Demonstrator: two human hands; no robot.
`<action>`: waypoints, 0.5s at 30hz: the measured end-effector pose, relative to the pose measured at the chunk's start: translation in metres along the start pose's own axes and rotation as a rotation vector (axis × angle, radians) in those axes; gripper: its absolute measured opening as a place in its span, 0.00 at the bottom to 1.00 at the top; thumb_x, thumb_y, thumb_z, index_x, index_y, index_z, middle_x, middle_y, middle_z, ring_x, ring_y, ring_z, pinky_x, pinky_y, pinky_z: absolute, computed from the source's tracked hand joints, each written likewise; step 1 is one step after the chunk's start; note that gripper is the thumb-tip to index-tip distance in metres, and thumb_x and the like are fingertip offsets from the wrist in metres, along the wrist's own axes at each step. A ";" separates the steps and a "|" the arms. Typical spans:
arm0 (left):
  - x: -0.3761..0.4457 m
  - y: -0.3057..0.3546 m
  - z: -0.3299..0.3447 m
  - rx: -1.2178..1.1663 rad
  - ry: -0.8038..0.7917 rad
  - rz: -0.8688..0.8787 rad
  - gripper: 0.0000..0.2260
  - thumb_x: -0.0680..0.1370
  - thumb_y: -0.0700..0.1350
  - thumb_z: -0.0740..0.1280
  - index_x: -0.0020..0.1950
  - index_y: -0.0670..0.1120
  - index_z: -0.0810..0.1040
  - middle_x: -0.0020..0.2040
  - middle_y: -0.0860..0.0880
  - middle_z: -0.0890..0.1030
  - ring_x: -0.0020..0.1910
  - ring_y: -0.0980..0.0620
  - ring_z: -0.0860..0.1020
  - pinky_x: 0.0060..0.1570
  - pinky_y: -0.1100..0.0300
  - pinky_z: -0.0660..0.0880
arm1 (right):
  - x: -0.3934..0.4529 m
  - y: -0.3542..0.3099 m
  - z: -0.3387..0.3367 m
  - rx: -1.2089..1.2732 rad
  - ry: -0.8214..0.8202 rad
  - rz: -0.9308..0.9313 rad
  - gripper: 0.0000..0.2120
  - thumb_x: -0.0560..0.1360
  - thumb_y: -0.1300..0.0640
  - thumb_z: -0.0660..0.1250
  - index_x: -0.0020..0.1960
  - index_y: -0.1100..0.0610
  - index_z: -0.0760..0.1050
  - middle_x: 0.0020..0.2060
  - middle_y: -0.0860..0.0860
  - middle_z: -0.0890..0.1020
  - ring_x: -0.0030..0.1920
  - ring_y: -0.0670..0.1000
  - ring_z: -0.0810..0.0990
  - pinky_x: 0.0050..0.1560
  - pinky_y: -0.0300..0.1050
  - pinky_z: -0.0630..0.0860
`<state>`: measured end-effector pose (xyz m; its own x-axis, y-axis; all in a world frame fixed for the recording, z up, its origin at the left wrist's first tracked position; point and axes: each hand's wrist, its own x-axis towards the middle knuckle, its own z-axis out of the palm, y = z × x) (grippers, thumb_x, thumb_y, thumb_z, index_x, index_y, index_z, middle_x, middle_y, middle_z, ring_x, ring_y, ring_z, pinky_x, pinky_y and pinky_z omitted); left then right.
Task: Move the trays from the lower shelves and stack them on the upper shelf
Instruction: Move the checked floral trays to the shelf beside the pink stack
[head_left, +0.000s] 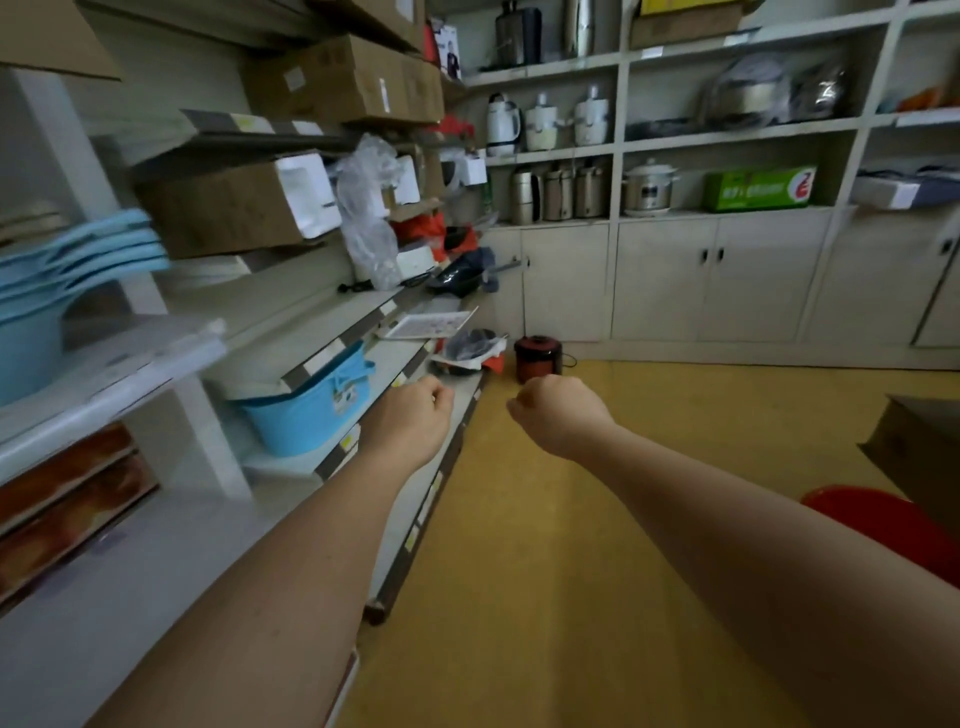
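Observation:
Both my arms reach forward over the aisle. My left hand (415, 421) is curled into a fist and holds nothing, level with the front edge of a lower shelf (332, 462). My right hand (558, 415) is also a fist with nothing in it, over the yellow floor. A white patterned tray (426, 325) lies flat on a shelf farther along, beyond my left hand. A stack of light blue trays or basins (78, 260) sits on the shelf at the far left, blurred. Brown flat items (67, 499) lie on the low shelf at the left.
A light blue tub (306, 410) stands on the shelf left of my left hand. Cardboard boxes (234, 208) and a plastic bag fill the upper shelves. A red cooker (537, 358) stands on the floor ahead. A red stool (883, 525) and a box are at the right.

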<state>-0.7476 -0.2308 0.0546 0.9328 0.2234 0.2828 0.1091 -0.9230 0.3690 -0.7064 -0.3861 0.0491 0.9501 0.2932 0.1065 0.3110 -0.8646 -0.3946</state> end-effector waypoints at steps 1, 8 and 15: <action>0.025 -0.004 0.005 -0.004 -0.006 0.005 0.14 0.82 0.50 0.52 0.51 0.46 0.75 0.44 0.47 0.77 0.42 0.49 0.72 0.40 0.58 0.66 | 0.025 0.002 -0.001 0.003 0.006 0.010 0.15 0.80 0.51 0.55 0.37 0.57 0.70 0.31 0.50 0.71 0.39 0.54 0.75 0.35 0.42 0.68; 0.192 -0.009 0.040 0.010 -0.041 0.023 0.13 0.82 0.50 0.53 0.48 0.45 0.73 0.48 0.43 0.79 0.44 0.47 0.72 0.40 0.57 0.66 | 0.180 0.030 -0.014 -0.018 0.046 0.056 0.17 0.80 0.54 0.54 0.32 0.54 0.64 0.30 0.49 0.71 0.29 0.48 0.69 0.27 0.41 0.62; 0.340 0.007 0.119 0.059 -0.038 0.030 0.15 0.82 0.49 0.52 0.51 0.43 0.75 0.51 0.42 0.80 0.47 0.44 0.75 0.40 0.57 0.67 | 0.339 0.092 0.000 0.008 0.038 0.064 0.16 0.78 0.57 0.55 0.31 0.55 0.63 0.29 0.50 0.71 0.30 0.50 0.69 0.27 0.42 0.61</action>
<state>-0.3888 -0.1984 0.0482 0.9482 0.1842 0.2590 0.0998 -0.9463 0.3075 -0.3559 -0.3662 0.0484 0.9682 0.2220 0.1151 0.2499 -0.8778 -0.4087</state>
